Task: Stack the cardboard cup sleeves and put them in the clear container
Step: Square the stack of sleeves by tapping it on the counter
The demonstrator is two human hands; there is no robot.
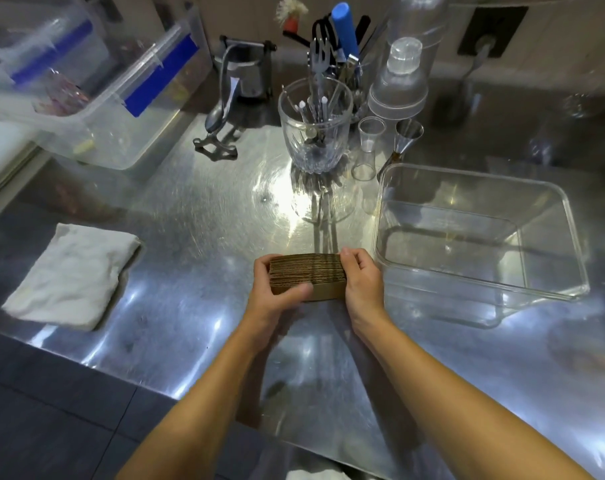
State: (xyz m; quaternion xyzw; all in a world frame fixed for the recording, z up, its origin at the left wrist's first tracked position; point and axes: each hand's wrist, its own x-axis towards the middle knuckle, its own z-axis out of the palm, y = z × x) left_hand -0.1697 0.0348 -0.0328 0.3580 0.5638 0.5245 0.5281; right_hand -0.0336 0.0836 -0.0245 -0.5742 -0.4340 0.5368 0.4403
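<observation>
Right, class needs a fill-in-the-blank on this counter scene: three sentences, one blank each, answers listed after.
1. Both hands grip a stack of cardboard ____ between them.
2. The clear container to the right of the right hand is ____.
3. A folded white ____ lies on the counter, left of the left hand.

Missing words: sleeves; empty; cloth

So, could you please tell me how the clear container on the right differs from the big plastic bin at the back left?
The clear container is empty, while the plastic bin holds a few small items. The clear container is plain and glass-clear; the plastic bin is cloudier and carries blue tape strips. The clear container sits right beside the hands holding the sleeve stack; the plastic bin lies farther off. Both are open-topped, see-through and rectangular.
</observation>
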